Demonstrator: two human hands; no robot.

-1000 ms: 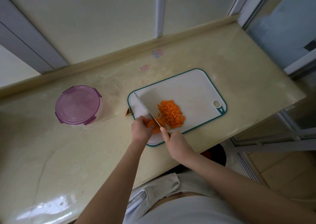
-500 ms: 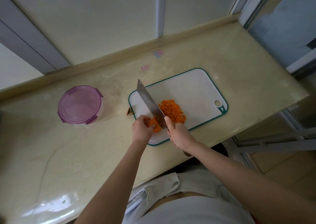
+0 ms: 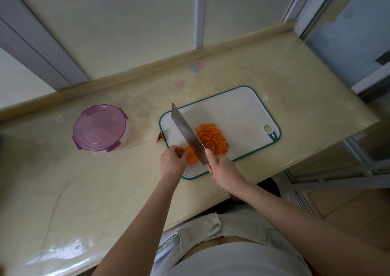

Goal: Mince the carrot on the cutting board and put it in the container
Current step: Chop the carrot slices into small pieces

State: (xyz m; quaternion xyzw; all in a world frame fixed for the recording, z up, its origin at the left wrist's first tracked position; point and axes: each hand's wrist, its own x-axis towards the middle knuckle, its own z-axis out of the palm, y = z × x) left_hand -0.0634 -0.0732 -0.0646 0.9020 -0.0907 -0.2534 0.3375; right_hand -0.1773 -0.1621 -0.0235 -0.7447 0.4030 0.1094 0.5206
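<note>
Left hand (image 3: 172, 162) curls over the near left corner of the white plastic cutting board with a teal rim (image 3: 232, 111), its fingertips pinching a rounded orange carrot stub (image 3: 191, 156) against the board. Right hand (image 3: 225, 172) is clenched around the handle of a broad steel cleaver (image 3: 186, 134), with the forefinger laid up against the heel of the blade.

To the left, well apart from the board, a round clear plastic container with a translucent purple lid (image 3: 99, 127) stands on the beige marbled countertop (image 3: 295, 98). The lid is on with its side clips down, and the tint hides whatever is inside. A heap of minced orange carrot (image 3: 212, 139) lies on the middle of the board, just right of the blade.

Fingers and steel cover most of the stub, so its length and long axis cannot be made out. The cleaver's handle is almost wholly buried in the fist. Whether the cutting edge touches the board cannot be told.

The blade runs diagonally, with its heel near the person and its square tip toward the board's far left corner, and the flat face is tilted up into view. The minced heap stretches along the same diagonal. A small brown-orange carrot scrap (image 3: 160, 137) sits on the counter, touching the board's left edge.
</note>
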